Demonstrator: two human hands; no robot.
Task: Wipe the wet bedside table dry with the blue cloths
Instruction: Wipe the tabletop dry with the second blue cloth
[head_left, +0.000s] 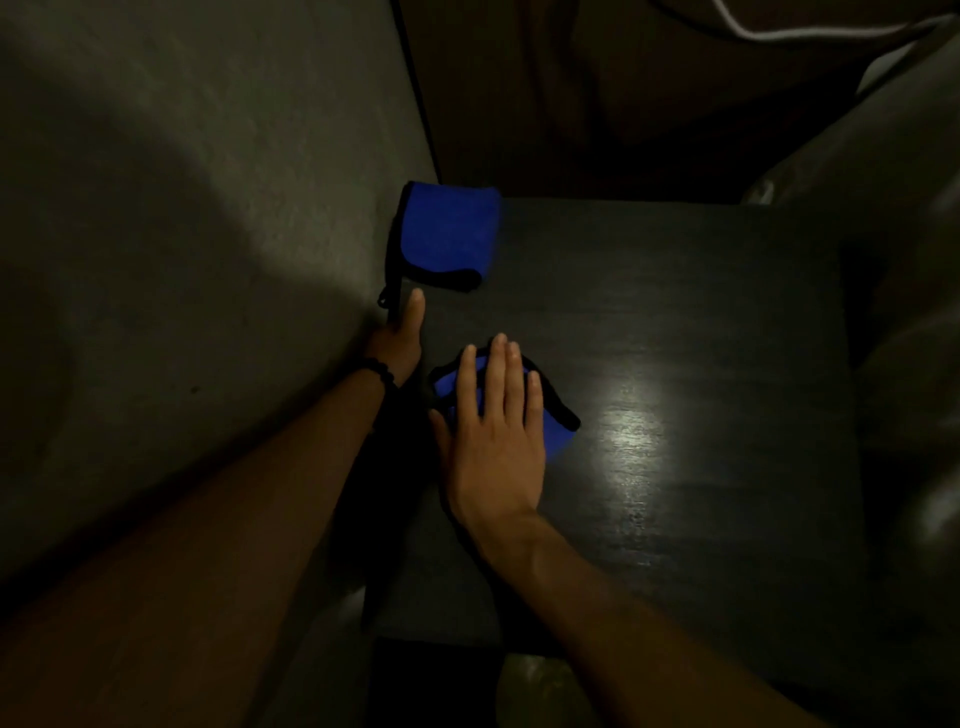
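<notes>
No text, label, brand or number can be read anywhere in this dim view — neither on the two folded blue cloths with black trim (447, 234) nor on the dark wood-grain bedside table (701, 338).

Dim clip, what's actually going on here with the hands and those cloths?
A person is working at a dark bedside table. The right hand lies flat, fingers spread, on a blue cloth near the table's left side. The left hand rests at the table's left edge, holding nothing. A second blue cloth, folded, sits untouched at the far left corner.
</notes>
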